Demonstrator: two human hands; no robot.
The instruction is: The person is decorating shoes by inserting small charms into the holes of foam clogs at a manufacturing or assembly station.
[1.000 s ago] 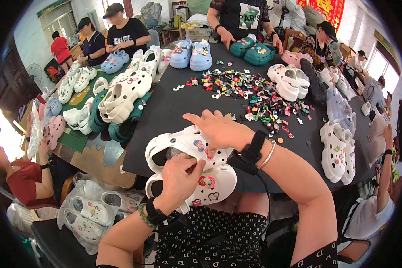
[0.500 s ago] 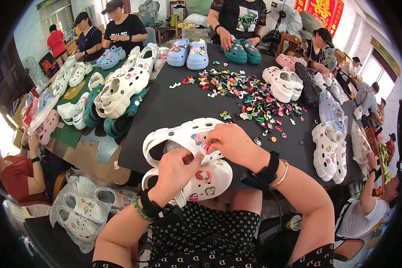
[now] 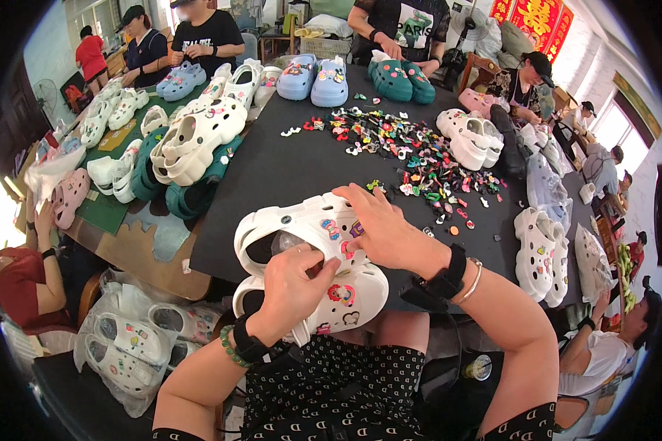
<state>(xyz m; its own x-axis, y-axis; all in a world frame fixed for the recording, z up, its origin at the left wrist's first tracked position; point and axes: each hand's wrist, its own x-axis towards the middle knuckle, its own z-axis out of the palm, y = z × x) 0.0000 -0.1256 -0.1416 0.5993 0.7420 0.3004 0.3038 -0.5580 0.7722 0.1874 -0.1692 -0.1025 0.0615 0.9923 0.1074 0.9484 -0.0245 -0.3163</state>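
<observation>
Two white clogs with colourful charms lie side by side at the table's near edge, toes to the right. My left hand point(image 3: 295, 290) grips the upper of the far white clog point(image 3: 265, 224), its fingers partly hidden in the foot opening. Spread over the toe of that clog is my right hand point(image 3: 393, 234), fingers at the far edge and thumb pressed beside a pink charm point(image 3: 345, 251). A blue-and-pink charm point(image 3: 331, 229) sits next to it. Below, the near white clog point(image 3: 367, 290) carries a red-and-yellow figure charm point(image 3: 341, 295) and a heart-shaped one.
Loose charms point(image 3: 419, 147) are heaped on the black table point(image 3: 250, 176). Blue clogs point(image 3: 329, 81), green clogs point(image 3: 401, 77) and white clogs point(image 3: 540, 253) stand around it. Bagged clogs point(image 3: 129, 353) lie at my lower left. Several people work nearby.
My right hand has opened from a pinch at the pink charm to fingers spread over the toe. The left hand stays on the clog. Across the table, a co-worker's hand has lifted from the green clogs.
</observation>
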